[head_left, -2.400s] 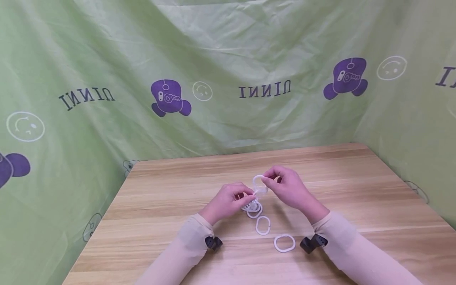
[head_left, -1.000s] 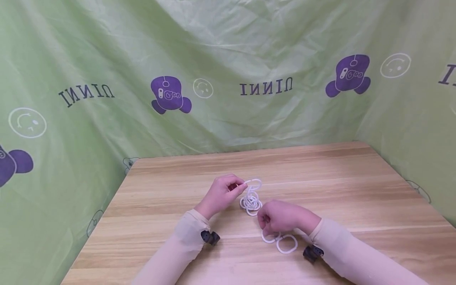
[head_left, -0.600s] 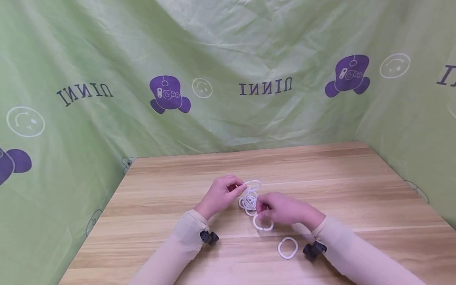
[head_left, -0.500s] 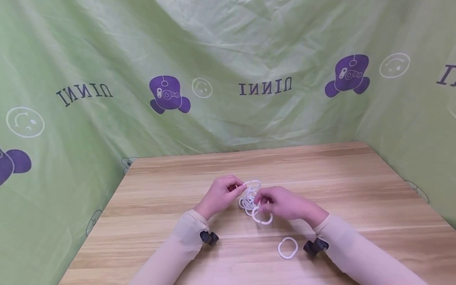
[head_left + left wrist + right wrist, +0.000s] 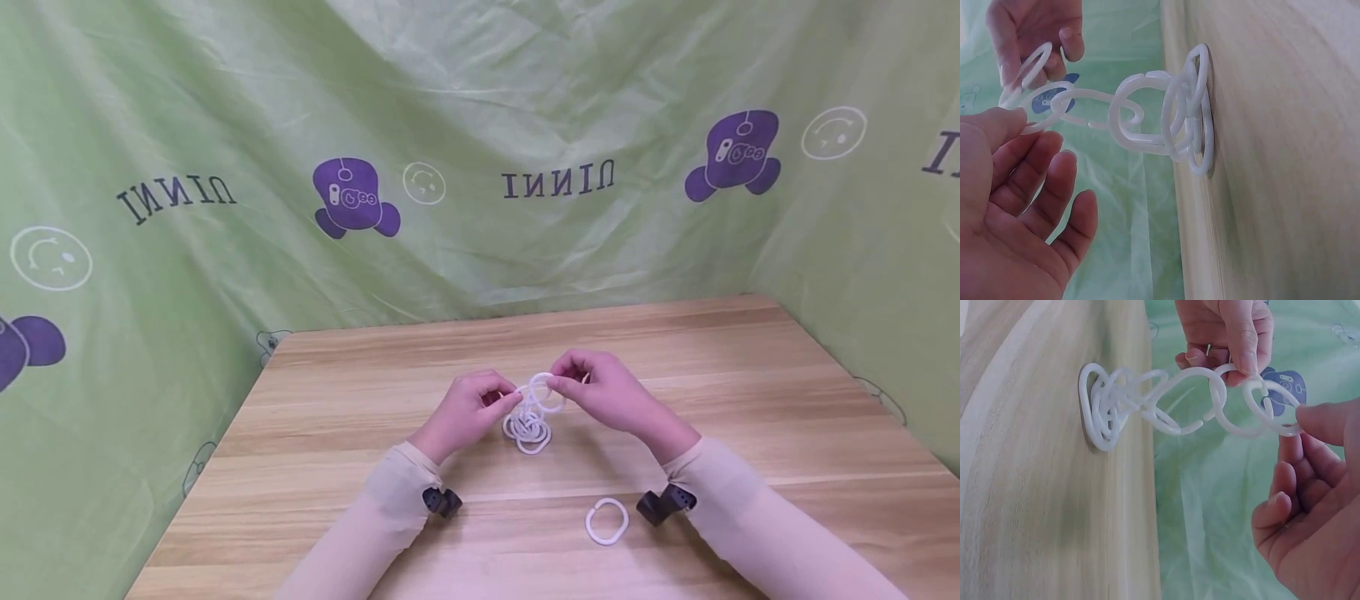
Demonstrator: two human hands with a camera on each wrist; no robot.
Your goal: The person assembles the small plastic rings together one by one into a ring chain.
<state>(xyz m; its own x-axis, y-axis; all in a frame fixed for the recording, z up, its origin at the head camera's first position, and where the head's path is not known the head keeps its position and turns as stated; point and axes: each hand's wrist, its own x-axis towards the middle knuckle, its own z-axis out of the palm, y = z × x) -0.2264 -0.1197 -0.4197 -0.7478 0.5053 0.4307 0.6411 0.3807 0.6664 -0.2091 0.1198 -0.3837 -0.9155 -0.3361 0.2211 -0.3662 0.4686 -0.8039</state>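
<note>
My left hand [image 5: 468,410] pinches the top ring [image 5: 1238,430] of a chain of white plastic rings between thumb and forefinger. Below it the chain [image 5: 1124,140] hangs down, and its lower rings lie heaped on the table. Each ring visible up close has a small gap. My right hand [image 5: 609,393] pinches another white ring [image 5: 1254,407] right beside the top one. In the right wrist view the two rings overlap near the left fingertips; whether they are linked I cannot tell. One loose white ring [image 5: 626,518] lies near the right wrist.
The wooden table [image 5: 360,383] extends around both hands. A green printed cloth [image 5: 465,92] hangs behind it and at both sides. Small black cameras are strapped to the left wrist [image 5: 442,502] and right wrist [image 5: 666,504].
My right hand has picked up a ring from the table and lifted it up and back to the left hand's ring. The left hand has stayed nearly still over the last second.
</note>
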